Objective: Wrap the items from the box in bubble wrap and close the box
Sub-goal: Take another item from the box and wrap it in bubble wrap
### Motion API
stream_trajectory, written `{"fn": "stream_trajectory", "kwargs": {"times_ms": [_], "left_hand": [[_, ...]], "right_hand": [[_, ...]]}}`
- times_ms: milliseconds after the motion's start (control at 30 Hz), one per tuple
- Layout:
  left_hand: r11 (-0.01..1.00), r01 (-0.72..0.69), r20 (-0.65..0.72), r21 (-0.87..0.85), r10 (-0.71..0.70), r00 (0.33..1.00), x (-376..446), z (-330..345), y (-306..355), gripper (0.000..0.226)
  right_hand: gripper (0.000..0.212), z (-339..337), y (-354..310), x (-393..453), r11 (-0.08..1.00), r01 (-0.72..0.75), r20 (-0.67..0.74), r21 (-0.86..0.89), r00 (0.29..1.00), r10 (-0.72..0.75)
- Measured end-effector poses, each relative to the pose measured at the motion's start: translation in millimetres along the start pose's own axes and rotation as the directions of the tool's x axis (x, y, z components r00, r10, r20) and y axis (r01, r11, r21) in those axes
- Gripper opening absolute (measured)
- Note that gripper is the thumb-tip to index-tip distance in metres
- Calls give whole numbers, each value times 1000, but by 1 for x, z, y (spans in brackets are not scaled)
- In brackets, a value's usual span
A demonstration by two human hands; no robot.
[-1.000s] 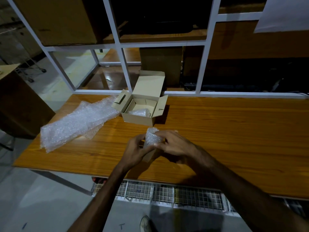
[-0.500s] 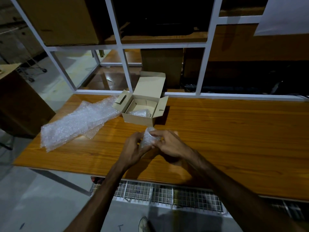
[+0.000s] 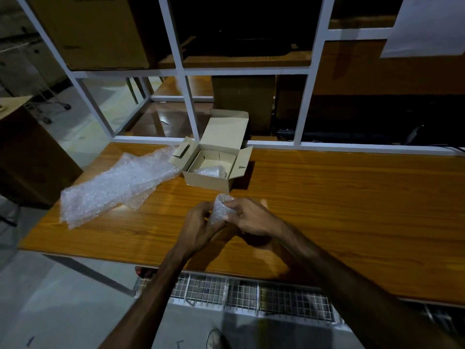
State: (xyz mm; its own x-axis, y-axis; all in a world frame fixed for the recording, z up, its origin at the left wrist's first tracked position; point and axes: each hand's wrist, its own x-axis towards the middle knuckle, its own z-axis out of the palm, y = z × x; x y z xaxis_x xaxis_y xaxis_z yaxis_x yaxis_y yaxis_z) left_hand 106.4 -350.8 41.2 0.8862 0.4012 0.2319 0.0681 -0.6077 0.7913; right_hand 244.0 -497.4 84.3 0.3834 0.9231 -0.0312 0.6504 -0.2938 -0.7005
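A small item in bubble wrap [image 3: 221, 207] is held just above the wooden table [image 3: 339, 197], between my left hand [image 3: 198, 226] and my right hand [image 3: 251, 217]. Both hands grip it; the item inside is hidden by the wrap. Behind them stands a small open cardboard box [image 3: 208, 180], lid up and side flaps out. A second bubble-wrapped bundle [image 3: 210, 171] lies inside the box. A loose sheet of bubble wrap [image 3: 113, 187] lies spread out left of the box.
A white metal frame [image 3: 181, 71] with shelves rises behind the table, holding a large cardboard carton [image 3: 95, 31]. A brown cabinet [image 3: 27, 157] stands at the left. A wire mesh tray [image 3: 251, 295] hangs under the table's near edge.
Both hands have kept turning the wrapped item in place; the wrap now sits more upright between the fingers. The box and loose sheet have not moved.
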Motion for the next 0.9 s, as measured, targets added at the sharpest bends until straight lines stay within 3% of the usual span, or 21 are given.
{"fn": "stream_trajectory", "kwargs": {"times_ms": [67,133,200,367,567,767,900], "left_hand": [[1000,19,-26,5,-19,999,5,-1,4,46],[999,39,-50,6,-39,998,11,-2,9,50],[999,39,-54,7,-39,998,14,-1,11,52],[999,28,-77,25,-26,997,13,4,11,50],[997,10,-28,81,-7,1000,12,-1,11,54],[998,-5,-75,66,10,997,16,2,34,34],[999,35,-132,29,-31,991,12,1,27,63]], "right_hand": [[36,0,-1,-3,1000,3,-104,-11,995,-4],[37,2,0,-5,999,-11,-278,-42,961,-1],[35,4,1,-5,1000,-11,-368,-18,930,3],[39,9,5,-1,991,10,-312,136,950,33],[50,3,13,3,993,-27,-157,111,987,45],[36,8,6,5,968,-88,-337,234,927,165],[26,5,2,7,912,-131,-266,388,932,247]]}}
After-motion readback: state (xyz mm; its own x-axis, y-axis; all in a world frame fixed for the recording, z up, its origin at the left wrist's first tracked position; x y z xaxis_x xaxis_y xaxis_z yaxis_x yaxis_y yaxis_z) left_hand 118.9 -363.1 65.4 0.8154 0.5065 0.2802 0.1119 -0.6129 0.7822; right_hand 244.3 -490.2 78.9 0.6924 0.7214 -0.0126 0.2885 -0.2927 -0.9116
